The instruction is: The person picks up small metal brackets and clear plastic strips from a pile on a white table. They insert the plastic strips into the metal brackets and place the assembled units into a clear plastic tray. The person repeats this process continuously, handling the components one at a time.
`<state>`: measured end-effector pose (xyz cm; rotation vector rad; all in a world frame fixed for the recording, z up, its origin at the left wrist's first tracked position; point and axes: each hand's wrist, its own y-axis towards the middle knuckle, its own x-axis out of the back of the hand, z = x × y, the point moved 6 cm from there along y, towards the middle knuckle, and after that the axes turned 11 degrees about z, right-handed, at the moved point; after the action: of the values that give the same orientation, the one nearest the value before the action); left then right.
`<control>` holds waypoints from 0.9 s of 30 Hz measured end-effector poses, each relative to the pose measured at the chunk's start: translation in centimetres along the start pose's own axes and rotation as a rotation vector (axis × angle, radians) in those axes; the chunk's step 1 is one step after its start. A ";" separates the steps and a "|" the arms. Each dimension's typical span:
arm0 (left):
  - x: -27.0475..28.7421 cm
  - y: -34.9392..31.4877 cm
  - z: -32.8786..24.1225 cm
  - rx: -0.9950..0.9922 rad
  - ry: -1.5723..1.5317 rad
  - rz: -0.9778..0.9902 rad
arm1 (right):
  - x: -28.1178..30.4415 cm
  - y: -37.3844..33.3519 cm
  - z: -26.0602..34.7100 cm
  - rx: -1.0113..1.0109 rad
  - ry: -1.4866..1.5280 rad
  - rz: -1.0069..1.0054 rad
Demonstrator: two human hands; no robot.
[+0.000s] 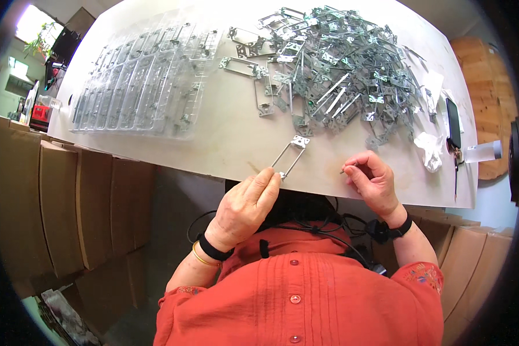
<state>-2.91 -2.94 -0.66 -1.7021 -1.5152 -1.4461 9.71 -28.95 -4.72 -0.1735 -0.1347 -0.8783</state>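
Pinched in my left hand [245, 206] is a metal bracket [299, 141], a narrow rectangular frame with two thin rods and a flat plate with holes at its far end. Its near end is partly hidden by my fingers. To the right, my right hand [375, 181] is closed, thumb against forefinger, just above the table's near edge. A small dark tip [343, 172] pokes out of that pinch, too small to name. Beyond both hands lies a big heap of similar metal brackets [352, 75], tangled together.
Clear plastic trays [135, 92] with small metal parts in their slots cover the table's left side. On the right lie a crumpled white plastic bag [430, 151], a dark phone [453, 122] and a translucent cylinder [482, 151]. Cardboard boxes [57, 202] stand below the table [225, 153].
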 end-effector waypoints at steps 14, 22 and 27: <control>0.5 0.5 0.8 -0.079 -0.026 0.000 | -0.2 0.5 0.3 0.042 0.018 -0.049; -1.7 3.1 1.7 -0.123 -0.004 -0.034 | -0.3 1.3 0.0 0.093 0.059 -0.115; -2.2 2.9 1.9 -0.071 -0.085 -0.056 | -0.5 2.1 0.2 0.166 0.027 -0.142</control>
<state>0.81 -3.21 -2.40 -1.7968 -1.5850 -1.4898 11.01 -27.22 -4.78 0.0028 -0.1955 -1.0063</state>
